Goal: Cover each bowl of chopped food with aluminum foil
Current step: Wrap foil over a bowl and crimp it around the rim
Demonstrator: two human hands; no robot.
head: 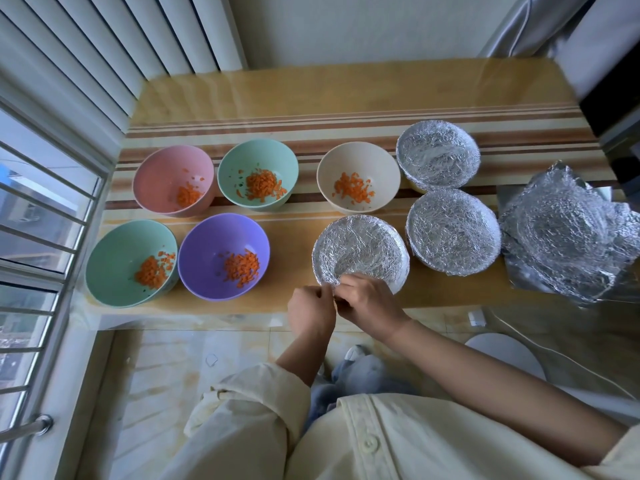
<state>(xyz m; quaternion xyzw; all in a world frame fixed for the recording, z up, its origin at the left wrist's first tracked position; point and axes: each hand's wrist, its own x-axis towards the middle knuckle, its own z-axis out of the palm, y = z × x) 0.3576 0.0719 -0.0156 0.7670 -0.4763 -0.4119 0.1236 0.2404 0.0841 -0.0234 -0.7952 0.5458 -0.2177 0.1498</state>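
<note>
Three bowls wear crinkled foil: a near one (360, 249), one to its right (453, 230) and one behind (438, 154). My left hand (311, 311) and my right hand (369, 301) meet at the near rim of the first bowl, both pinching its foil edge. Open bowls of chopped carrot stand to the left: pink (173, 180), mint green (258, 174), cream (358, 181), a larger green one (131, 263) and a purple one (223, 256).
A pile of crumpled foil sheets (568, 233) lies at the table's right end. The striped table (311, 98) sits against a wall, with a barred window (34, 237) at the left. A white stool (505, 355) stands on the floor to the right.
</note>
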